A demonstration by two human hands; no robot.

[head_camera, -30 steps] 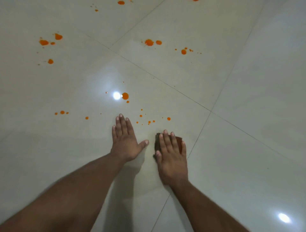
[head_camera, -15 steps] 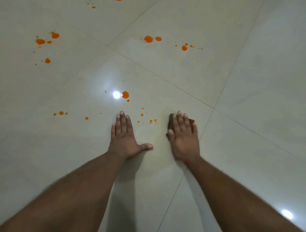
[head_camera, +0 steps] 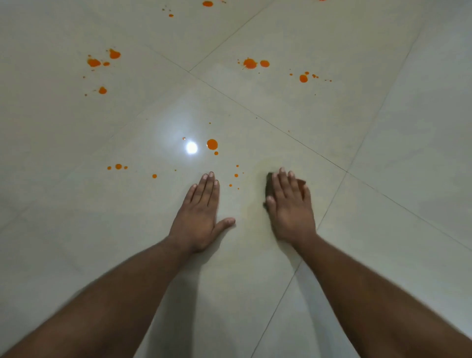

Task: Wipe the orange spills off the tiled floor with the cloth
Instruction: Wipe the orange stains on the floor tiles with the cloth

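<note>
My right hand (head_camera: 290, 207) presses flat on a dark brown cloth (head_camera: 269, 182), which shows only at the fingertips and thumb side. My left hand (head_camera: 201, 209) lies flat on the pale tiled floor (head_camera: 383, 127) with fingers together and thumb out, holding nothing. Small orange drops (head_camera: 236, 175) sit between the two hands, just ahead of the fingers. A larger orange spot (head_camera: 212, 144) lies further ahead beside a light glare. More orange splashes (head_camera: 249, 63) lie on the far tile, and others (head_camera: 94, 62) at far left.
Dark grout lines (head_camera: 281, 130) cross the glossy floor diagonally. A faint yellowish smear (head_camera: 255, 199) marks the tile between my hands. Small drops (head_camera: 118, 166) sit left of my left hand. Orange spots (head_camera: 207, 3) reach the top edge.
My right hand slid the cloth forward and to the right over the past second. The drops near its earlier path, right of the middle cluster, are gone. My left hand stayed planted.
</note>
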